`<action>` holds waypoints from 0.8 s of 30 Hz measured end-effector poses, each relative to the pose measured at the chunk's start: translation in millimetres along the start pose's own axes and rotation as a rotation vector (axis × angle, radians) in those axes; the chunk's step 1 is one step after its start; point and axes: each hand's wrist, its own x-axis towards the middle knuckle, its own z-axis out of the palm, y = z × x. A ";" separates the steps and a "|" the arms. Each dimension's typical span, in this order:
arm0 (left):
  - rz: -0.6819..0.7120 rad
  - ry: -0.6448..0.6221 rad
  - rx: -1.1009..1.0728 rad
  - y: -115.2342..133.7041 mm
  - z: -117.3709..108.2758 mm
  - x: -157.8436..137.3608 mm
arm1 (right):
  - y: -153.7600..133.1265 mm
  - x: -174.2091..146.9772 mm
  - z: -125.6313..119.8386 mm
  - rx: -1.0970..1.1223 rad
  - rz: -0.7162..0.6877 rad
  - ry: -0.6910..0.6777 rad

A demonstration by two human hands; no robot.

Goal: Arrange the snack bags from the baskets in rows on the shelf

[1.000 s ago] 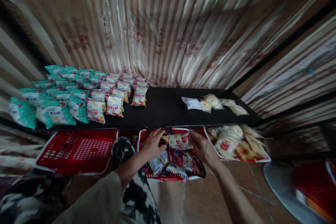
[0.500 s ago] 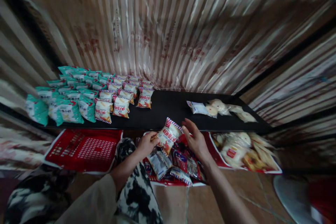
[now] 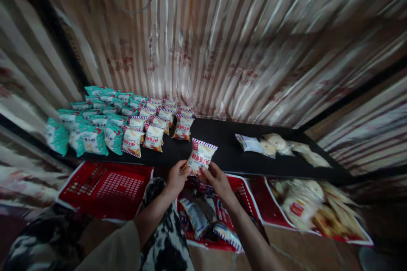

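Between both hands a white snack bag [image 3: 202, 154] with a red-and-blue striped top edge is held upright in front of the black shelf [image 3: 216, 137]. My left hand [image 3: 177, 178] grips its lower left side. My right hand [image 3: 218, 181] is closed on its lower right corner, thumb on the front. Below the hands stands a red basket [image 3: 246, 190] with several dark and white snack packets [image 3: 195, 216] in it. Matching white snack bags [image 3: 154, 135] stand in rows on the shelf to the left, the nearest single one [image 3: 183, 127] just behind my left hand.
Teal snack bags [image 3: 94, 139] fill the shelf's left end. A white packet [image 3: 249, 143] and clear bags of pale round food [image 3: 276, 143] lie to the right. A red basket [image 3: 111, 190] sits below left; another basket [image 3: 280, 209] with packaged food sits below right.
The snack bag has moved up toward the shelf and stands straighter. My right hand, apart with fingers spread before, has closed on the bag's lower right. The view has shifted slightly.
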 end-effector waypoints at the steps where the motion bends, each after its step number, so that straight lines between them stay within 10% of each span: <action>1: 0.020 0.025 0.012 -0.3 -1.6 3.5 | 0.3 5.5 2.4 0.016 -0.004 0.000; 10: 0.171 0.262 0.307 7.1 -15.4 31.8 | 7.3 61.4 23.2 0.017 -0.077 -0.029; 24: 0.301 0.266 0.333 -1.2 -25.6 66.9 | 32.8 125.6 43.0 -0.140 -0.182 0.054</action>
